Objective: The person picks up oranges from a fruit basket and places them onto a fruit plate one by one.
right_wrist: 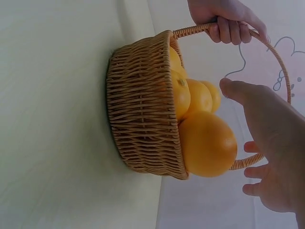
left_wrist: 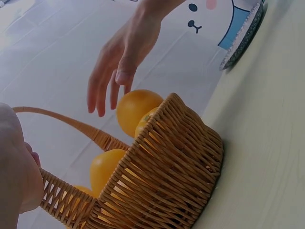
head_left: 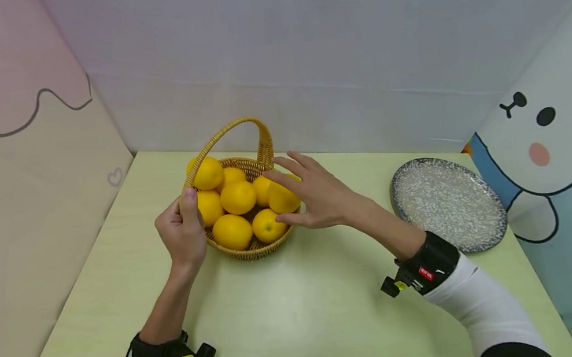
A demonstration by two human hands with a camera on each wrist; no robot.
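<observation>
A round wicker basket [head_left: 254, 254] with a tall arched handle [head_left: 225, 130] stands on the table, filled with several oranges [head_left: 238, 198]. My left hand [head_left: 182, 230] grips the handle low on its left side; in the right wrist view the left fingers [right_wrist: 232, 31] curl round it. My right hand [head_left: 319, 192] hovers at the basket's right edge, thumb and fingers spread around the air beside one orange [right_wrist: 208, 144] that sits high at the rim. In the left wrist view, the right hand [left_wrist: 125, 59] hangs just above that orange [left_wrist: 138, 110].
A speckled oval plate [head_left: 448, 203] with a dark rim lies at the right edge of the pale table [head_left: 301, 322]. A plain wall [head_left: 331, 63] rises behind the table, with cartoon-printed panels [head_left: 548, 133] on either side.
</observation>
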